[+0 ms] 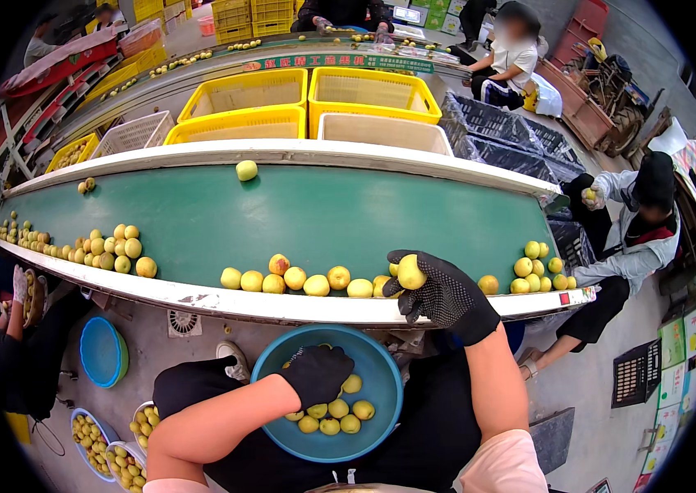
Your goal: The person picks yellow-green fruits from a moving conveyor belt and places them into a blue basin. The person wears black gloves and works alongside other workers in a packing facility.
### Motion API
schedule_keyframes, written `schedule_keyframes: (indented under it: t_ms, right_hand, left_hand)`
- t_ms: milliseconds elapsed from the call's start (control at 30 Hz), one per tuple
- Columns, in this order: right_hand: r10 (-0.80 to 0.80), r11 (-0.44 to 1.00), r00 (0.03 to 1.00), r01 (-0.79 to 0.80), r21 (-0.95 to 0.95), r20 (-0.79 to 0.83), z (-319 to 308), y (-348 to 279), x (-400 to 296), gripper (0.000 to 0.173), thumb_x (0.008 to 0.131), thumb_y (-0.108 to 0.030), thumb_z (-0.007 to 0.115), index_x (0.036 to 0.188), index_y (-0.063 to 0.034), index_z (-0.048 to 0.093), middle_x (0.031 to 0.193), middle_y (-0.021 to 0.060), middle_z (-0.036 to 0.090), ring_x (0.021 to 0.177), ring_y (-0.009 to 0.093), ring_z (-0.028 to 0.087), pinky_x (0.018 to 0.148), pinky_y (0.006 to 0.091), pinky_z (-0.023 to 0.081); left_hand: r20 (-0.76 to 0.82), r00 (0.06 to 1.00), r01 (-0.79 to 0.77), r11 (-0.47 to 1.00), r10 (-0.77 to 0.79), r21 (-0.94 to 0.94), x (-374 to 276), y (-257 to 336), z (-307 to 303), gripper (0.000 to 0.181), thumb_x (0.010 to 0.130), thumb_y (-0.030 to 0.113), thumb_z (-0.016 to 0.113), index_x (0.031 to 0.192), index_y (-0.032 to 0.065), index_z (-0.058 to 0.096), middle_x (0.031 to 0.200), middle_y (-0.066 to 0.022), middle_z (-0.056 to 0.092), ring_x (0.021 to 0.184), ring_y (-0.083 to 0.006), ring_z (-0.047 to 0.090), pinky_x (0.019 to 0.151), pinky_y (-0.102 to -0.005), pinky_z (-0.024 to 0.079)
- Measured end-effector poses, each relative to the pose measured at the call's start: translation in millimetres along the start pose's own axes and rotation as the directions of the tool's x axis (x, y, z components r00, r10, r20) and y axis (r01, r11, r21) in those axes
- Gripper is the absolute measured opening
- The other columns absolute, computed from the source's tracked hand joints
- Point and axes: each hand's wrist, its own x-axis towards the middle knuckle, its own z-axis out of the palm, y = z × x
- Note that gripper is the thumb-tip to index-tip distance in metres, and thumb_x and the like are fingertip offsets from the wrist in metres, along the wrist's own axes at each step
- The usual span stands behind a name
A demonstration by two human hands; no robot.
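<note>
My right hand (446,296), in a black glove with a dotted palm, holds a yellow-green round fruit (412,272) between thumb and fingers above the near rail of the green conveyor belt (323,209). My left hand (317,376), in a black glove, reaches palm down into a blue plastic basin (392,425) on my lap, among several similar fruits (350,423). Its fingertips are hidden, so what it holds does not show. A row of fruits (316,285) lies along the near edge of the belt, left of my right hand. One pale green fruit (247,170) sits alone near the far rail.
Yellow crates (376,74) stand beyond the belt. More fruits gather at the belt's left (132,248) and right (522,267). A person (631,228) sits at the right end; another person's gloved hand (19,285) shows at left. Fruit-filled containers (104,431) stand on the floor at lower left.
</note>
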Motion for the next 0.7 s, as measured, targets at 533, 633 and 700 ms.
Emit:
schedule_keyframes:
  t_ms: [533, 633, 700]
  right_hand:
    - [0.038, 0.991, 0.993, -0.023, 0.132, -0.114, 6, 11, 9, 0.042, 0.1, -0.034, 0.045, 0.119, 0.0019, 0.054, 0.084, 0.0156, 0.064, 0.061, 0.016, 0.062, 0.05, 0.0239, 0.052]
    - [0.001, 0.999, 0.991, 0.003, 0.032, -0.131, 8, 13, 11, 0.039, 0.094, -0.027, 0.056, 0.123, -0.0001, 0.053, 0.096, 0.0135, 0.061, 0.075, 0.016, 0.062, 0.062, 0.0264, 0.054]
    - [-0.059, 0.989, 0.978, 0.03, -0.145, -0.2, 18, 10, 13, 0.043, 0.09, -0.024, 0.064, 0.124, -0.0005, 0.054, 0.102, 0.0125, 0.059, 0.078, 0.017, 0.062, 0.066, 0.0273, 0.054]
  left_hand:
    - [0.018, 0.999, -0.04, 0.994, 0.038, 0.098, -11, -8, 6, 0.026, 0.08, 0.017, 0.058, 0.102, 0.0057, 0.063, 0.089, -0.0157, 0.064, 0.081, -0.0322, 0.066, 0.064, -0.0455, 0.054]
    - [-0.02, 0.999, -0.048, 0.996, 0.05, 0.076, -13, -16, 13, 0.028, 0.079, 0.017, 0.059, 0.105, 0.0063, 0.062, 0.086, -0.0152, 0.064, 0.079, -0.032, 0.066, 0.062, -0.0457, 0.053]
    - [-0.063, 0.995, -0.071, 0.995, 0.075, 0.067, -13, -18, 16, 0.029, 0.079, 0.016, 0.058, 0.105, 0.0055, 0.062, 0.087, -0.0162, 0.064, 0.078, -0.0322, 0.066, 0.062, -0.0454, 0.053]
